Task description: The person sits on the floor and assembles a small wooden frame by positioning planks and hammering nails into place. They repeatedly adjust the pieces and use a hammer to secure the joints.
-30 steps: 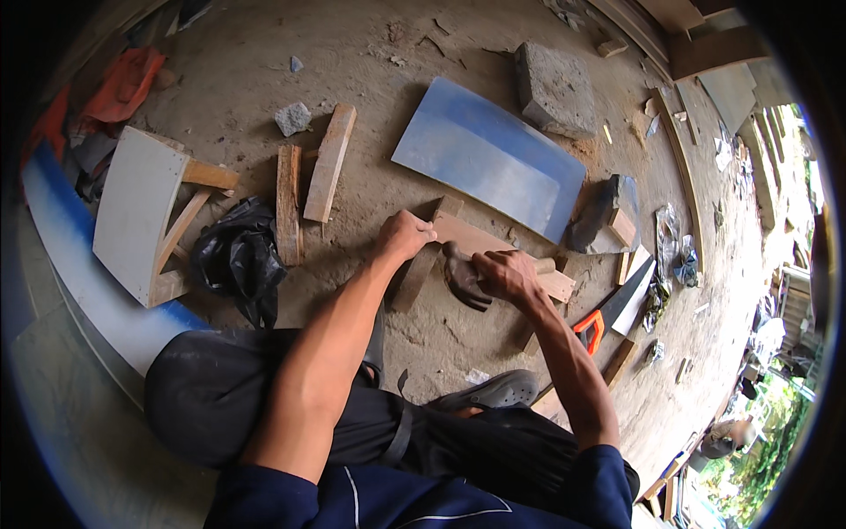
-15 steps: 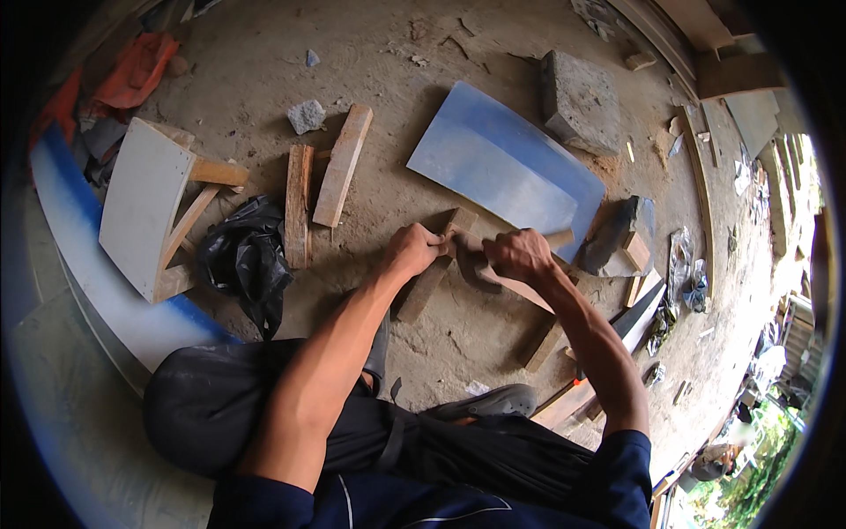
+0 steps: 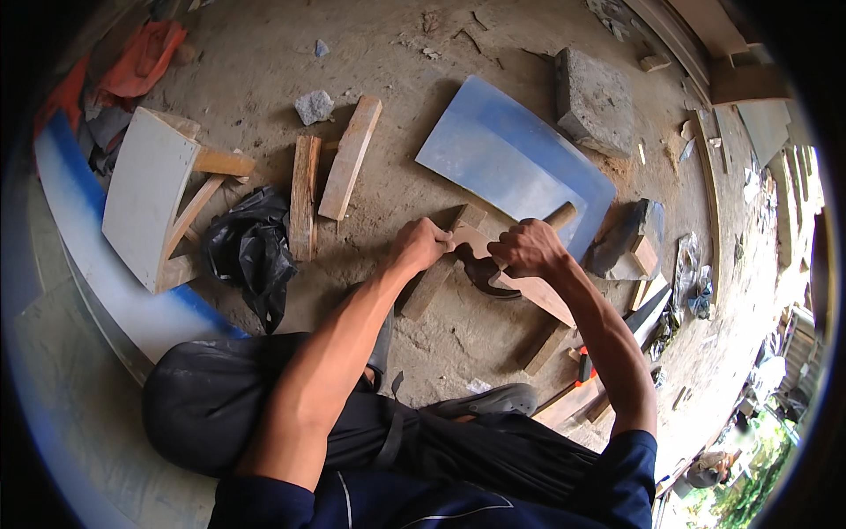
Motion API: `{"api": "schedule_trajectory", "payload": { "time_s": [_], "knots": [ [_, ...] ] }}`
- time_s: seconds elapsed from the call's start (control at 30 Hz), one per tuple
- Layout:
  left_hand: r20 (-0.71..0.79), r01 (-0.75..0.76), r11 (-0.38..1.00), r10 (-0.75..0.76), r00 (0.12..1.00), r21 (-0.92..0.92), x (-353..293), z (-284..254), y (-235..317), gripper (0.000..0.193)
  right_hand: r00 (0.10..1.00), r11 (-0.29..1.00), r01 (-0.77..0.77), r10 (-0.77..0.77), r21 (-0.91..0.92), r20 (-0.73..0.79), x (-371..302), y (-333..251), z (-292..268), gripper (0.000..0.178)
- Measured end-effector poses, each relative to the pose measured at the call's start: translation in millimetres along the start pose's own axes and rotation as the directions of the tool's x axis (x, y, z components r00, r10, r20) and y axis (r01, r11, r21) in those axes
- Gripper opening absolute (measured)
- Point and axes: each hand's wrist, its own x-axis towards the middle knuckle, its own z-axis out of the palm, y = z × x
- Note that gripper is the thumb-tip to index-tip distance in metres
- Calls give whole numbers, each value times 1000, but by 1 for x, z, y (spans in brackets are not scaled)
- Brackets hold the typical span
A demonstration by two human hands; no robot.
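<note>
My right hand is closed round a hammer, its wooden handle sticking out past the fist. The dark curved hammer head hangs over a pale wooden board. At the board's far left end, my left hand pinches with thumb and forefinger; whatever lies between the tips is too small to make out. Beneath that end a wooden crosspiece rests on the ground, and a second crosspiece lies under the board's near right end.
A blue-white sheet and concrete block lie beyond my hands. Leftward are two wood pieces, a black plastic bag and a white-panelled wooden frame. On the right are a dark block and a red-handled saw.
The hammer has tilted in my right hand, its handle end now higher and its head showing more plainly. My left hand keeps its pinch at the board's end. The whole view has shifted slightly.
</note>
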Motion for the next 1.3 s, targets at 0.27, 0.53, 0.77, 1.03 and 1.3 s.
{"api": "schedule_trajectory", "payload": {
  "time_s": [0.27, 0.53, 0.77, 1.03, 1.3],
  "knots": [
    [-15, 7, 999, -7, 1000, -39, 2, 2, -9, 27, 969, 962, -246, 241, 122, 50, 12, -12, -14, 12],
    [-19, -77, 995, 76, 997, -59, -2, -2, -4, 28, 782, 692, -267, 562, 671, -268, 6, -40, -23, 34],
    [11, -26, 1000, 26, 1000, -15, -3, -6, 2, 33, 603, 369, -390, 794, 844, -68, 14, -85, 5, 31],
    [-64, -173, 983, 169, 984, -60, 4, 2, -12, 31, 411, 554, -271, 806, 787, -425, 23, -99, 2, 35],
    [-83, -174, 978, 165, 983, -119, 4, 0, -12, 23, 471, 400, -404, 862, 823, -188, 28, -106, -9, 37]
  ]
}}
